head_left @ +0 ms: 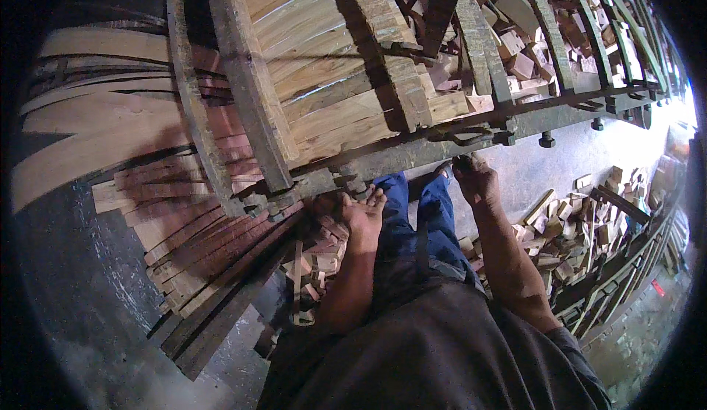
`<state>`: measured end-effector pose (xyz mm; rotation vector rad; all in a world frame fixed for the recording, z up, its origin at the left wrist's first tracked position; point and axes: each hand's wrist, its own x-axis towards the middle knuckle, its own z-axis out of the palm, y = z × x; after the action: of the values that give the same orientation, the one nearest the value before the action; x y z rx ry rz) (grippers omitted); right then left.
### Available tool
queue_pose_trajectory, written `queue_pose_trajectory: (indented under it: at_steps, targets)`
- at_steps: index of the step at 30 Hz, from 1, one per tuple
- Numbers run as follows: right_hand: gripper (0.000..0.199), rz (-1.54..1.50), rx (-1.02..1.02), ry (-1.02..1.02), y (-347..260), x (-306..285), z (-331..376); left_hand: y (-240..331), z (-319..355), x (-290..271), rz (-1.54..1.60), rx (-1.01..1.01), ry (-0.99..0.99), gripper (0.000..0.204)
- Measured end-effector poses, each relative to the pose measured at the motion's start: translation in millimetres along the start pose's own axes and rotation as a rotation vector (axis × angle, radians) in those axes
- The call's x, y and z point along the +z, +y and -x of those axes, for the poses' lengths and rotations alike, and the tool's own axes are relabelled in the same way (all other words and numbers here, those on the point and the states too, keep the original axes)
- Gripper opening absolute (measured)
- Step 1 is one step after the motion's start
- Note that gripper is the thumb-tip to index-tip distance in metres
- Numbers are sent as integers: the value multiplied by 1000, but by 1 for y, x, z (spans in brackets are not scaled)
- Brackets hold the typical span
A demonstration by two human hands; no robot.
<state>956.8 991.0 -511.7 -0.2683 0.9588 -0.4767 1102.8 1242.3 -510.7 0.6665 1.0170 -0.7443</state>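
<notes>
My left hand (362, 217) is just under the near edge of the long metal rail (390, 156), next to a bolt head (355, 187). Its fingers are apart and slightly bent, with nothing visible in them. Farther right, my right hand (479, 181) is closed below the same rail, its fingers curled around something dark that I cannot make out. Beyond the rail lies a panel of pale wooden strips (309, 49) set side by side. Thick clamp bars (247, 71) cross over it, their ends at the rail.
At left, long wooden boards (110, 115) and a stack of strips (199, 240) jut out beside the rail. Many offcut blocks (523, 64) lie between the bars at upper right. Another heap of blocks (567, 226) sits on the right, by a rack of bars (626, 285).
</notes>
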Motion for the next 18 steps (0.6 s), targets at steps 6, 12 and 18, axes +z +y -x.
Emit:
queue_pose_trajectory:
  at_steps: [6, 12, 18]
  targets:
    - [35, -361, 263, 272, -8, 18, 7, 9, -17, -29, 120, -130, -230, 47]
    - [36, -142, 127, 125, -9, 2, 11, 0, 20, 18, 77, -120, -33, 57]
    - [33, -277, 305, 66, -7, -1, 7, 11, -11, -27, 87, -200, -261, 56]
